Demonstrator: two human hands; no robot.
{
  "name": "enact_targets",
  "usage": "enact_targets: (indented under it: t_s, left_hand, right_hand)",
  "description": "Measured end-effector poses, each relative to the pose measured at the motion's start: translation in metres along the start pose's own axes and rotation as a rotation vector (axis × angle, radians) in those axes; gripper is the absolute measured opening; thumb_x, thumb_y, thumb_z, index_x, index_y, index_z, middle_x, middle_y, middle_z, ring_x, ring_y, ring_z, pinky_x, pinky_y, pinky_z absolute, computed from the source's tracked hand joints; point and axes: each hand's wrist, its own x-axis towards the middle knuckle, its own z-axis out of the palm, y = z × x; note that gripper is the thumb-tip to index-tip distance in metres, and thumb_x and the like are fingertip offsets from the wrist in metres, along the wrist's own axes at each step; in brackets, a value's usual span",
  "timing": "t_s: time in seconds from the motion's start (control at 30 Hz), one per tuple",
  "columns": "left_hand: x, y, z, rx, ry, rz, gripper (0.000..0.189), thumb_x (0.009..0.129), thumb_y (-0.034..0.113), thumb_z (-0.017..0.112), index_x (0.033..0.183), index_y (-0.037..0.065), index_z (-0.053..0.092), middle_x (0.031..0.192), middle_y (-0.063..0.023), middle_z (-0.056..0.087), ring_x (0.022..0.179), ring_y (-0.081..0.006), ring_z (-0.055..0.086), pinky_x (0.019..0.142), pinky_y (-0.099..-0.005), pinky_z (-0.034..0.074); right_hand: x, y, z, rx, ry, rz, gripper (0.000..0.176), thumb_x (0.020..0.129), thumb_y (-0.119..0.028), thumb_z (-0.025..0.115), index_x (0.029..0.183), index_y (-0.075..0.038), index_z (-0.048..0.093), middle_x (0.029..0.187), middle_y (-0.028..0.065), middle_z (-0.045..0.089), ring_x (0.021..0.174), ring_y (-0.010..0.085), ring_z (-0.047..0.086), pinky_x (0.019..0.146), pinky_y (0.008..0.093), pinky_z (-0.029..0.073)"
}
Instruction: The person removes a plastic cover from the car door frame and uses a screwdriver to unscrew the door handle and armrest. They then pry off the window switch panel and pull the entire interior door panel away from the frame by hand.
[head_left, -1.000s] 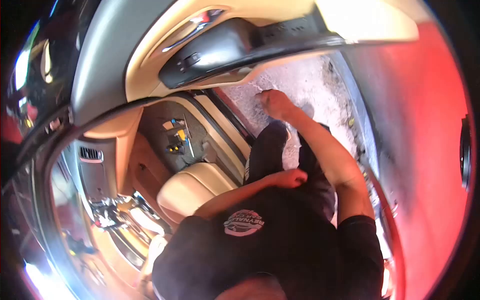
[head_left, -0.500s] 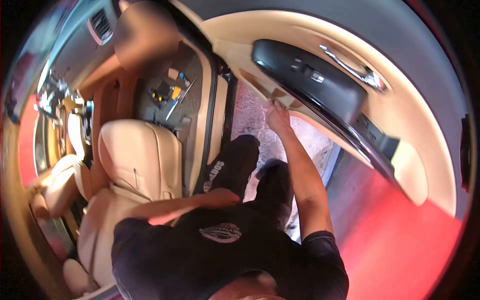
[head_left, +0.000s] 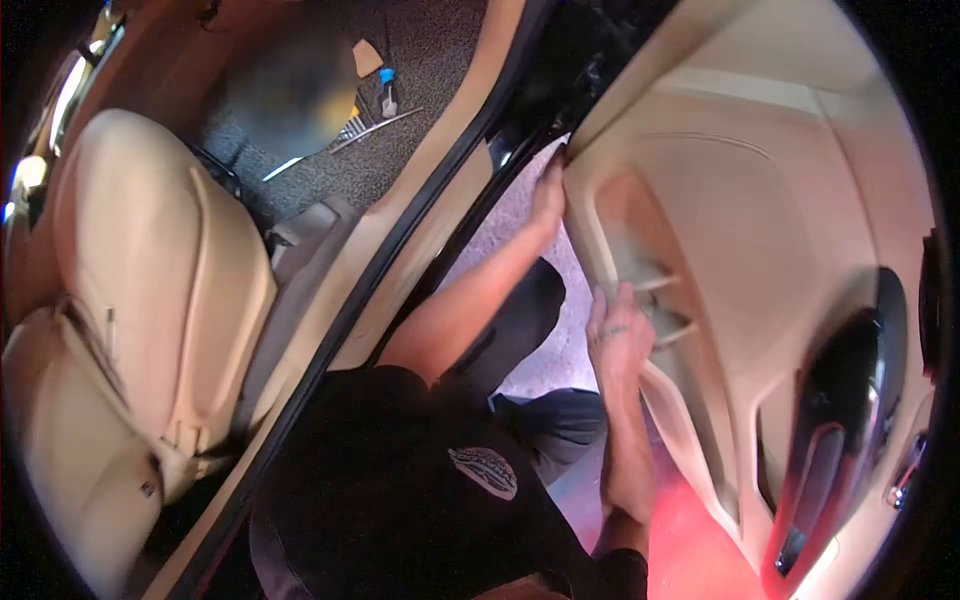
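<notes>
The beige door panel (head_left: 715, 200) of an open car door stands to my right, with a long storage pocket (head_left: 650, 230) along its lower part. My right hand (head_left: 620, 340) grips the panel's lower edge beside the pocket, its fingers bent over the rim; a ring shows on one finger. My left hand (head_left: 546, 205) reaches forward to the door's lower edge near the hinge side. Its fingers look stretched out along that edge, with the tips in shadow and partly hidden. Both forearms are bare, above my bent knees.
A beige car seat (head_left: 140, 260) is at left, behind the door sill (head_left: 440, 225). On the dark floor carpet (head_left: 400, 160) lie a blue-topped tool (head_left: 388, 92), a thin metal rod (head_left: 375, 130) and a beige piece (head_left: 368, 57). A black armrest (head_left: 835, 400) juts from the door.
My view has dropped closer to the door's lower part. My left hand has moved from my waist forward to the door's edge. My right hand stays at the pocket rim, now farther back.
</notes>
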Motion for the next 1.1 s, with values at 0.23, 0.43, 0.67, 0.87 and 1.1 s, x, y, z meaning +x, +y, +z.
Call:
enact_targets:
  t_s: [0.23, 0.43, 0.67, 0.87, 1.1]
  left_hand:
    - [-0.010, -0.043, -0.013, -0.035, -0.076, 0.263, 0.047, 0.105, 0.025, 0.041, 0.136, -0.004, 0.061, 0.140, -0.0212, 0.060, 0.129, -0.0273, 0.057, 0.110, -0.0372, 0.041]
    - [0.010, -0.044, -0.025, -0.237, -0.115, 0.160, 0.034, 0.100, 0.015, 0.054, 0.128, -0.002, 0.065, 0.126, -0.0162, 0.062, 0.116, -0.0247, 0.058, 0.099, -0.0346, 0.046]
    - [0.020, 0.013, -0.015, 0.250, -0.201, 0.644, 0.043, 0.100, 0.013, 0.055, 0.141, 0.001, 0.060, 0.130, -0.0211, 0.052, 0.123, -0.0355, 0.049, 0.110, -0.0421, 0.038]
    - [0.027, 0.046, -0.017, 0.306, -0.338, 0.809, 0.044, 0.098, 0.011, 0.057, 0.140, 0.002, 0.059, 0.133, -0.0216, 0.053, 0.125, -0.0365, 0.050, 0.109, -0.0428, 0.040]
    - [0.047, -0.010, -0.040, 0.455, -0.314, 0.822, 0.058, 0.096, 0.004, 0.055, 0.153, 0.007, 0.051, 0.117, -0.0164, 0.058, 0.113, -0.0279, 0.058, 0.104, -0.0361, 0.045]
  right_hand:
    - [0.003, -0.017, 0.018, -0.247, 0.159, 0.013, 0.032, 0.098, -0.032, 0.066, 0.108, -0.001, 0.061, 0.079, 0.0258, 0.070, 0.070, 0.0446, 0.071, 0.062, 0.0540, 0.055]
    - [0.036, -0.049, 0.029, -0.290, 0.130, 0.096, 0.034, 0.097, -0.029, 0.067, 0.112, 0.000, 0.060, 0.085, 0.0267, 0.070, 0.076, 0.0444, 0.071, 0.066, 0.0537, 0.055]
    - [0.069, -0.065, 0.041, -0.159, 0.320, 0.062, 0.036, 0.096, -0.033, 0.066, 0.110, 0.001, 0.064, 0.083, 0.0289, 0.071, 0.076, 0.0468, 0.071, 0.069, 0.0548, 0.055]
    - [0.068, -0.068, 0.038, -0.165, 0.291, 0.098, 0.038, 0.095, -0.037, 0.067, 0.112, -0.002, 0.067, 0.077, 0.0274, 0.070, 0.074, 0.0474, 0.071, 0.069, 0.0548, 0.056]
    - [0.087, -0.074, 0.046, -0.145, 0.278, 0.101, 0.045, 0.092, -0.039, 0.069, 0.111, 0.002, 0.062, 0.094, 0.0266, 0.073, 0.083, 0.0447, 0.072, 0.073, 0.0543, 0.058]
